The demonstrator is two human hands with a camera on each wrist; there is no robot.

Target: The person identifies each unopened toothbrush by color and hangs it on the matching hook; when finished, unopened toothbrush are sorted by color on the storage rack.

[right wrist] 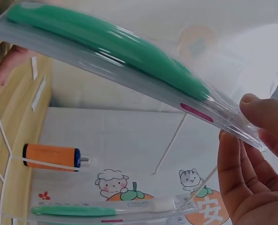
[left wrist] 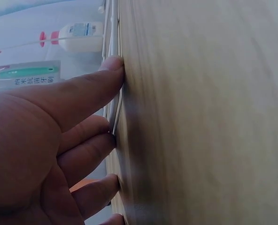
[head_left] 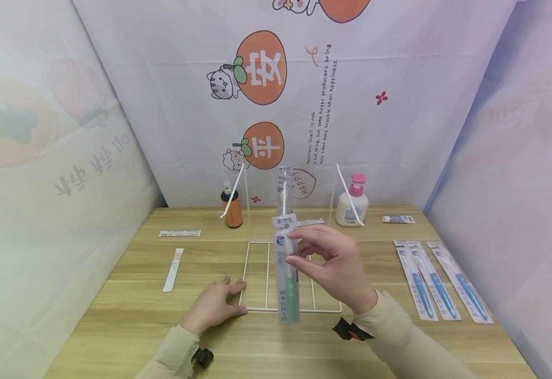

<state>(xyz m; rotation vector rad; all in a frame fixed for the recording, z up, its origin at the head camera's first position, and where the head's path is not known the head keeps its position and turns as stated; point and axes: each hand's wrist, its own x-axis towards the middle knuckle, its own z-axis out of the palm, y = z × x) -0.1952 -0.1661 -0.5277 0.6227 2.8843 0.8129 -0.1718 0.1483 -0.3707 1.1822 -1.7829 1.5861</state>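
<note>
My right hand [head_left: 328,260] pinches the upper part of a packaged toothbrush [head_left: 291,300] between thumb and fingers. Its green handle hangs downward inside the clear blister, in front of the middle prong of a white wire display rack [head_left: 294,310]. Farther back on that prong hangs more toothbrush packaging [head_left: 282,200]; a green-handled brush [right wrist: 73,210] shows there in the right wrist view. My left hand [head_left: 216,302] is low at the rack's front left corner, thumb [left wrist: 111,63] and fingertips touching the base wire, fingers nearly straight.
Three packaged blue toothbrushes [head_left: 439,281] lie at the right. Behind the rack stand an orange bottle [head_left: 233,210] and a white pump bottle [head_left: 351,208]. A small tube [head_left: 398,219] lies back right; two slim white packets [head_left: 179,233] lie left. Two outer prongs [head_left: 350,195] stick forward.
</note>
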